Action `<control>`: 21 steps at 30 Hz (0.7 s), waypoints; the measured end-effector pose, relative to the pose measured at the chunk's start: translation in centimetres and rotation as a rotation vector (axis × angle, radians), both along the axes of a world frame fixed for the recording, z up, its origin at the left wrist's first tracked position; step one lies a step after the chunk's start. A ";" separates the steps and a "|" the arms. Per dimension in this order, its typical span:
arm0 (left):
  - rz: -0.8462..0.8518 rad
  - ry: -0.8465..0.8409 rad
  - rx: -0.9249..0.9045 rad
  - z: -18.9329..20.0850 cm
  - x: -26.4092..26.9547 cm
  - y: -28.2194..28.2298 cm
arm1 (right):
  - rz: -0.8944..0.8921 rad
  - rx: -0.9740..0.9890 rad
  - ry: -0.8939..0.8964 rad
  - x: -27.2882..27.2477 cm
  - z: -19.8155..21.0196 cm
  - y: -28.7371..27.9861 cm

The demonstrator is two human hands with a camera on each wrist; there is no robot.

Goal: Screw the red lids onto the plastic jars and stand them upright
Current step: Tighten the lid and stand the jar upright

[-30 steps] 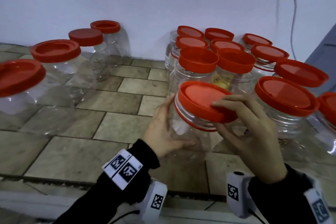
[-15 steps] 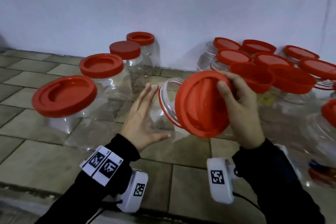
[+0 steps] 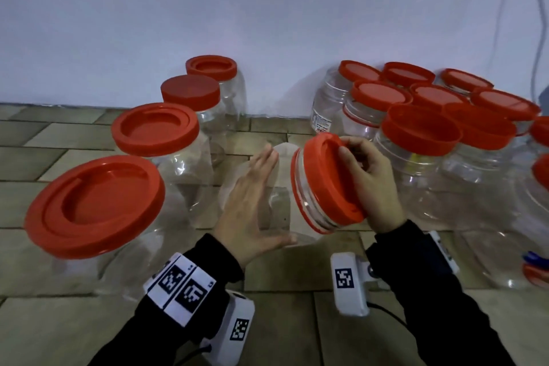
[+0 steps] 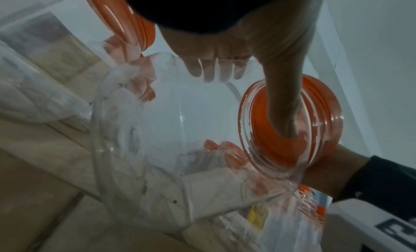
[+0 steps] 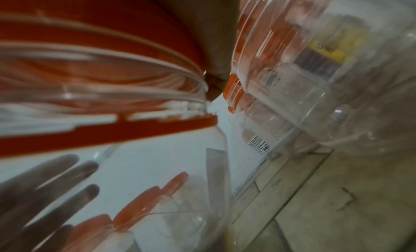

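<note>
I hold a clear plastic jar (image 3: 279, 202) on its side above the tiled floor, its mouth pointing right. A red lid (image 3: 323, 187) sits on that mouth, a little askew. My right hand (image 3: 371, 181) grips the lid by its rim, fingers curled over the top edge. With fingers straight, my left hand (image 3: 249, 202) presses flat against the jar's wall and the thumb lies under it. In the left wrist view the thumb (image 4: 283, 95) lies along the jar (image 4: 180, 131) toward the lid (image 4: 258, 124). The right wrist view is blurred; the lid (image 5: 112, 24) fills its top left.
Several lidded jars stand upright in a row on the left, from the nearest (image 3: 95, 202) back to the wall (image 3: 211, 67). A dense cluster of lidded jars (image 3: 421, 128) crowds the right side. Bare tiled floor (image 3: 282, 321) lies in front.
The jar has swung from nearly upright by the right cluster to lying sideways, nearer the left row. My left hand went from gripping it to lying flat on it.
</note>
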State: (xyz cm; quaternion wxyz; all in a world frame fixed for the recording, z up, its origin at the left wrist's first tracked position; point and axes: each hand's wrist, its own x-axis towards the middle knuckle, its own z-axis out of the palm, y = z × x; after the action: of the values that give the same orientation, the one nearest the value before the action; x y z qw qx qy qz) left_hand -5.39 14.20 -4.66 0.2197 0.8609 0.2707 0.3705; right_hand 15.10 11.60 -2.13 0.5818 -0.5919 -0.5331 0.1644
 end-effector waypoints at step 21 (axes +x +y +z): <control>-0.006 0.074 -0.098 0.3 1.3 2.2 | 0.335 -0.452 -0.933 2.2 6.1 -1.7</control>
State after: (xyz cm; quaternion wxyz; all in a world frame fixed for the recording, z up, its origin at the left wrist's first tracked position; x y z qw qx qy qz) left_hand -4.13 16.42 -4.36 0.2526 0.8629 0.2941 0.3242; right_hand 17.28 9.95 3.99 0.1078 -0.6192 -0.7731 0.0854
